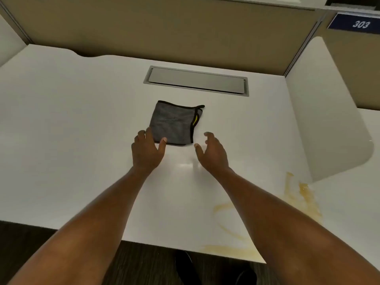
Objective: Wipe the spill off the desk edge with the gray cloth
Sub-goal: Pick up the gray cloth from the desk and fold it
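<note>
White desk (82, 120) | sign (358, 22) reads "303" | gray cloth (174, 124) by left hand (147, 150) fingertips, maybe touching | right hand (211, 151) spread, empty | yellow spill (304, 194) right of fingers

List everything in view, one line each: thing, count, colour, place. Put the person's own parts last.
gray cloth: one, gray with black trim, folded at desk centre
spill: one, yellowish streaks, desk's near right edge
desk: one, white
cable hatch: one, gray, behind the cloth
partition: one, tan, behind the desk
sign: one, blue, "303", upper right
left hand: one, open, at cloth's near left corner
right hand: one, open, right of cloth
</note>
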Tool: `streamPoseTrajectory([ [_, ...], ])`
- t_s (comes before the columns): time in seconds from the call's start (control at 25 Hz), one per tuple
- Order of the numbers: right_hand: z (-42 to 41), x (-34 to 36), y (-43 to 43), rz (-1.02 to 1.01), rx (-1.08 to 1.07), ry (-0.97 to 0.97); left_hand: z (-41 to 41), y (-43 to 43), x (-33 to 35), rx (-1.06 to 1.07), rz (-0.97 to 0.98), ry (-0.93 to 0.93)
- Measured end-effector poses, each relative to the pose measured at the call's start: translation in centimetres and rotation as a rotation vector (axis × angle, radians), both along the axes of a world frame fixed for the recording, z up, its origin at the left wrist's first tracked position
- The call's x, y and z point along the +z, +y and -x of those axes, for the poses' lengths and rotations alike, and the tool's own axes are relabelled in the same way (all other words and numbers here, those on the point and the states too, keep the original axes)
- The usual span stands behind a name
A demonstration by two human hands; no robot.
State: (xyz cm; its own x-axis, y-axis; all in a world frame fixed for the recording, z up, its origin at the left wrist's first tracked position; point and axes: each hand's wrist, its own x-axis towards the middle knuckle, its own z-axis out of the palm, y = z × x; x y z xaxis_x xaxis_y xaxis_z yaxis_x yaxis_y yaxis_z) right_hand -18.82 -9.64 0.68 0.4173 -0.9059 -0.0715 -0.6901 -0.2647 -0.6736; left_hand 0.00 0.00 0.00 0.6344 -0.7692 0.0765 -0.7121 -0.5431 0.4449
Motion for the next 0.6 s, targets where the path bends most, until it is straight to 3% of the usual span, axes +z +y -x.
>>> streamPoseTrajectory([
  [0.28,-6.7,0.2,-1.2,-0.119,-0.04,-0.051,-2.7,-3.2,-0.2,0.14,-0.006,0.269],
  [0.6,-9.2,0.4,-3.0,-0.446,-0.349,-0.192,-4.8,-5.6,0.6,0.387,0.024,0.703],
])
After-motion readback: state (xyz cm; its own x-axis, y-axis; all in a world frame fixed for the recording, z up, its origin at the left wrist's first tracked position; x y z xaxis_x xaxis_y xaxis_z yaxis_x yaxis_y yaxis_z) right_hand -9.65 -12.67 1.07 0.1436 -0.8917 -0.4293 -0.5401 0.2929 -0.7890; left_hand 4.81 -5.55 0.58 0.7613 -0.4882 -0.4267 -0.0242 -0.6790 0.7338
